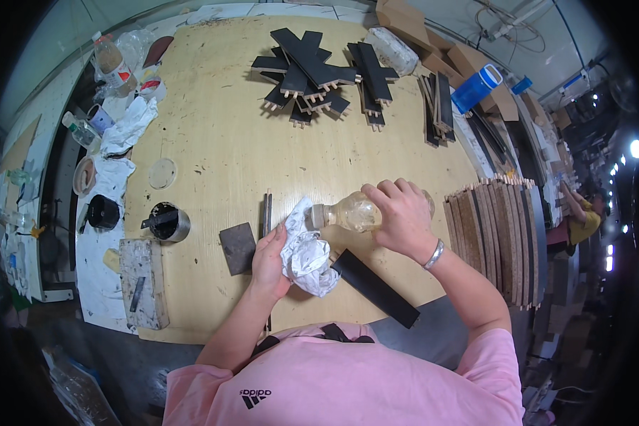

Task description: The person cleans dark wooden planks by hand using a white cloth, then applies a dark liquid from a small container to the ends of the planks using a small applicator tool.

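My left hand (268, 264) grips a crumpled white cloth (309, 264) over the near middle of the table. In my right hand (406, 219) is a clear plastic bottle (356, 213), tipped on its side with its neck against the cloth's upper edge. Some yellowish liquid seems to be in the bottle. Below the cloth and bottle a black board (378, 290) lies slantwise near the front edge. A dark square pad (237, 248) rests left of my left hand, and a narrow dark strip (266, 213) stretches just beyond it.
Black boards with wooden dowels (302, 67) are piled at the far middle. A row of dowelled boards (491, 241) stands at the right, below a blue jug (477, 89). An open can (169, 222) and a stained block (143, 284) sit left. Another person (582, 220) is far right.
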